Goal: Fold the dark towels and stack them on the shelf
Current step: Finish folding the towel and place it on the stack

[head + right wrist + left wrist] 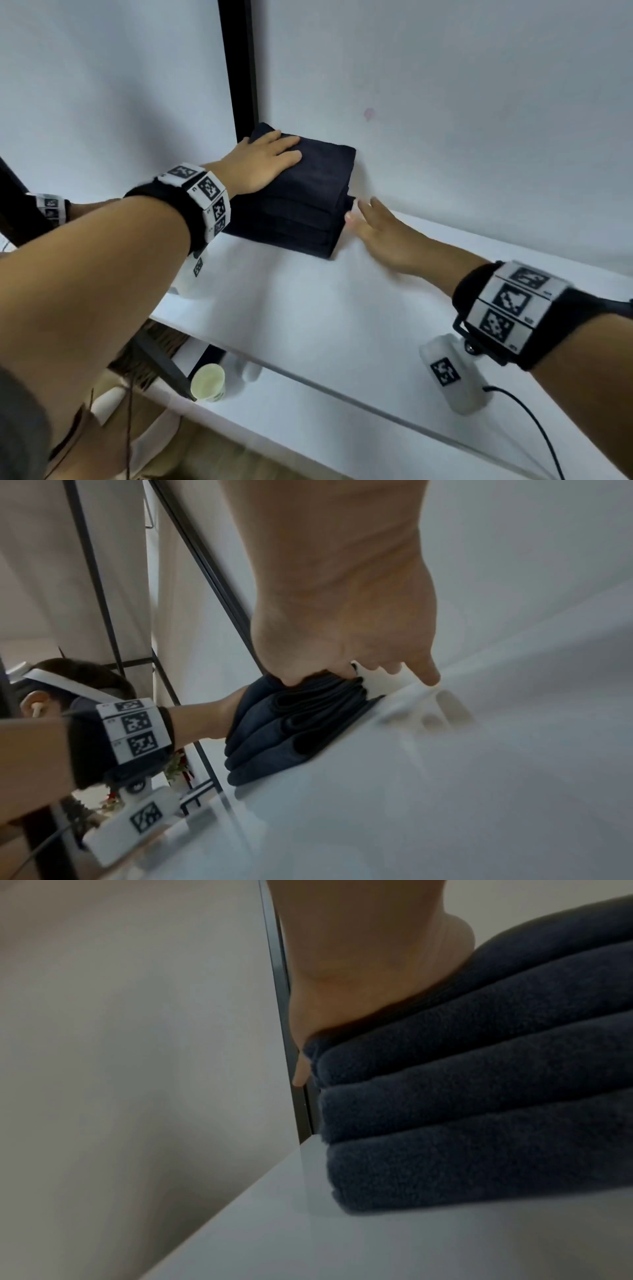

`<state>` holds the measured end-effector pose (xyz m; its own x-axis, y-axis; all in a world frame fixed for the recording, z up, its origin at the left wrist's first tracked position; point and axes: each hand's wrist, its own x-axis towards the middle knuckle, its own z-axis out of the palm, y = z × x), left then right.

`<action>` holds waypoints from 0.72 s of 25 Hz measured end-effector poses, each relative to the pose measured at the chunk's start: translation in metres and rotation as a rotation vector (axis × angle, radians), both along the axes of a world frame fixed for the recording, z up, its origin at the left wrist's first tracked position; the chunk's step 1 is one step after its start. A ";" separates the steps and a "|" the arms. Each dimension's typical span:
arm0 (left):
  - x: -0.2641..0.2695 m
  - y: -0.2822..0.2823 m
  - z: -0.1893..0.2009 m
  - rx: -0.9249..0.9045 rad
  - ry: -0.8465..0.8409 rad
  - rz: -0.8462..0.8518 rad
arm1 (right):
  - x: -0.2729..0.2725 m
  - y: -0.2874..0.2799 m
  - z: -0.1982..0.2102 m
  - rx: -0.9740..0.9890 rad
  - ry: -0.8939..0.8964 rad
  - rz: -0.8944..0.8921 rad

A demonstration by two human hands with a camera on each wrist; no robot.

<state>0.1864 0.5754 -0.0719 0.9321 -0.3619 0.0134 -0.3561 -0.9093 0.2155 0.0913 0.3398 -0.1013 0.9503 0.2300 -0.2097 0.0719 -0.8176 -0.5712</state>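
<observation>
The stack of dark towels [301, 202] sat at the back left corner of the white shelf [308, 325], against the wall and the black upright post [239, 68]. The left hand [262, 161] lay flat on top, fingers straight and together, likely pressing the pile steady. The right hand [383, 229], fingers spread and straight, was at the stack's right side, probably squaring its edges. Only coded square markers showed on the wristbands [205, 192]; no readable writing

Home — white shelf [308, 308] (paper cup [208, 382])
</observation>
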 end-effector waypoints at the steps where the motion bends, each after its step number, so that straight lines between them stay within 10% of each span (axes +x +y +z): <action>1: 0.000 0.001 0.001 0.010 0.010 0.037 | -0.018 -0.023 -0.004 -0.124 0.013 -0.001; 6: -0.017 -0.039 0.028 0.072 -0.037 0.076 | -0.103 -0.110 -0.009 -0.466 0.046 -0.007; 18: -0.183 -0.363 0.012 0.033 0.098 -0.773 | -0.228 -0.274 0.028 -0.458 0.046 -0.411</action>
<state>0.0029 0.2125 -0.0600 0.4114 -0.9081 -0.0779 -0.8722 -0.4170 0.2556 -0.1366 0.0654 -0.0732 0.9297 -0.2759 -0.2438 -0.3173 -0.9363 -0.1507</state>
